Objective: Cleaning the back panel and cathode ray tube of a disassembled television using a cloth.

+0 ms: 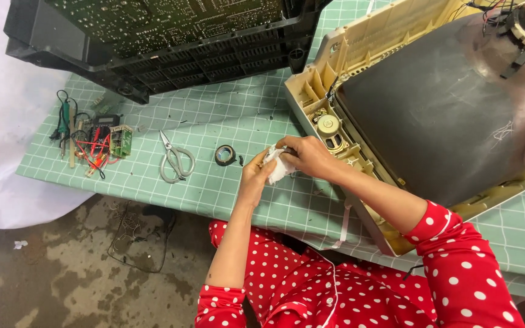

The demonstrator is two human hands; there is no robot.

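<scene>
Green checked cloth covers the tabletop [226, 121], with stained concrete floor below. Seen from the head camera, the left hand [255, 176] and right hand [308, 157] meet over the tabletop's near edge, both closed on a small crumpled white piece [276, 172], pinched from either side so it stays put. Just beside them lies the opened cream television shell [360, 36], face down so its dark tube is reachable. Grey-handled scissors [176, 161] and a black tape roll [225, 155] lie near.

an electronics repair bench
an opened tube television [432, 103] lies on a checked cloth [226, 121], scissors [175, 161] and loose parts [95, 143] left of it.
</scene>
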